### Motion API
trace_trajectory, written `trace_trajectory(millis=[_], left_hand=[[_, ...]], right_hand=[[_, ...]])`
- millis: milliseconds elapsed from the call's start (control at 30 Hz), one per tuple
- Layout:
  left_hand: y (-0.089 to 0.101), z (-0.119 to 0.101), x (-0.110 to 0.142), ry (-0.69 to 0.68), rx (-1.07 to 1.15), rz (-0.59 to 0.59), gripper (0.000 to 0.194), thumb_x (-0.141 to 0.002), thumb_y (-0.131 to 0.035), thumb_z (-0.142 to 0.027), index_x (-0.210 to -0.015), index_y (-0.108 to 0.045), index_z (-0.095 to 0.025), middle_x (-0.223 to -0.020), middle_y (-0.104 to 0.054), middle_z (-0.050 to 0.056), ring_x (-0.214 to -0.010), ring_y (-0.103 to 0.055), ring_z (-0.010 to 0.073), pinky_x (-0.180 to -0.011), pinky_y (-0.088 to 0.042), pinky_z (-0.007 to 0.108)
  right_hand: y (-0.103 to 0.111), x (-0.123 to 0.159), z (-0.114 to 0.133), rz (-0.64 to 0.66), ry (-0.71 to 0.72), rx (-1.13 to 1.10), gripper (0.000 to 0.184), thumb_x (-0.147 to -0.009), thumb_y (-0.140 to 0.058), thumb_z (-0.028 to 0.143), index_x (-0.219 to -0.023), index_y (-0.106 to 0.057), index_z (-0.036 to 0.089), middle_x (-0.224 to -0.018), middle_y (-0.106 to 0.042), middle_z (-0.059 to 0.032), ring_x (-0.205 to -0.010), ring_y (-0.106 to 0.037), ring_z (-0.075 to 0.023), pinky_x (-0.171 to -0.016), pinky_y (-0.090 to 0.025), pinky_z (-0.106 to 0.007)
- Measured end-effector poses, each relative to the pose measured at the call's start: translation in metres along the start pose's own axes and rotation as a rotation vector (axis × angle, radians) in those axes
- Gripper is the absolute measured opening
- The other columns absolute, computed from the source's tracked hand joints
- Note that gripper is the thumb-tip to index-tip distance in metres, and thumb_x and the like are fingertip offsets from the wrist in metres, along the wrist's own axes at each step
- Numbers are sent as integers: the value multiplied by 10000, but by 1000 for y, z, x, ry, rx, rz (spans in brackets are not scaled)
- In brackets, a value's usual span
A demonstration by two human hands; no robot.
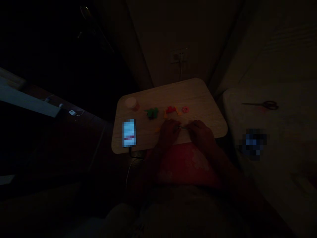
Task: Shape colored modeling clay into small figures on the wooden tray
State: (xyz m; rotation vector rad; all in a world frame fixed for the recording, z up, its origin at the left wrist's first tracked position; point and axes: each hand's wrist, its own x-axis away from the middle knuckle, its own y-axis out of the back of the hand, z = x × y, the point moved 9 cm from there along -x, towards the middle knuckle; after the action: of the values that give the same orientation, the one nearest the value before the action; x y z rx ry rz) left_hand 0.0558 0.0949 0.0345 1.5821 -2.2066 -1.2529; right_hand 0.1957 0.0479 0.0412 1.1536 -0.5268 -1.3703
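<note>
In dim light, my left hand (169, 131) and my right hand (199, 131) rest near the front edge of the small wooden table (195, 88). Their fingers are closed, with a thin greenish strip (183, 127) showing between the fingertips. Its material is too dark to make out. Just beyond the hands lie a red lump (170, 109), small yellow pieces (177, 111) and a pink flower-like ring (185, 109). A green shaped piece (152, 113) lies to the left. A bit of orange (158, 129) shows beside my left hand.
A lit phone (129, 133) lies at the table's left, with a cable below it. Behind it is a pale round tub (132, 103). Scissors (266, 105) lie on the pale surface at right. A wall socket (178, 57) with a plug is behind the table.
</note>
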Motion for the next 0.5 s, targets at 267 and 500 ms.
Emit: trace_trajectory(millis=[267, 500], left_hand=[[-1, 5, 1, 53, 32, -23, 285, -871, -745, -191, -1153, -706, -208, -1065, -756, 71, -1040, -671, 257, -997, -493, 428], [-3, 3, 0, 55, 23, 6, 319, -872, -741, -188, -1185, -691, -227, -1022, -761, 47, -1044, -666, 254, -1002, -481, 421]], right_hand=[[10, 17, 5, -58, -117, -25, 261, -1010, -493, 225, -1053, -741, 158, -1009, -700, -149, -933, -643, -283, -822, -514, -385], [13, 22, 8, -65, -153, -42, 197, -981, -521, 207, -970, -717, 189, -947, -703, -125, -861, -642, -262, -778, -496, -363]])
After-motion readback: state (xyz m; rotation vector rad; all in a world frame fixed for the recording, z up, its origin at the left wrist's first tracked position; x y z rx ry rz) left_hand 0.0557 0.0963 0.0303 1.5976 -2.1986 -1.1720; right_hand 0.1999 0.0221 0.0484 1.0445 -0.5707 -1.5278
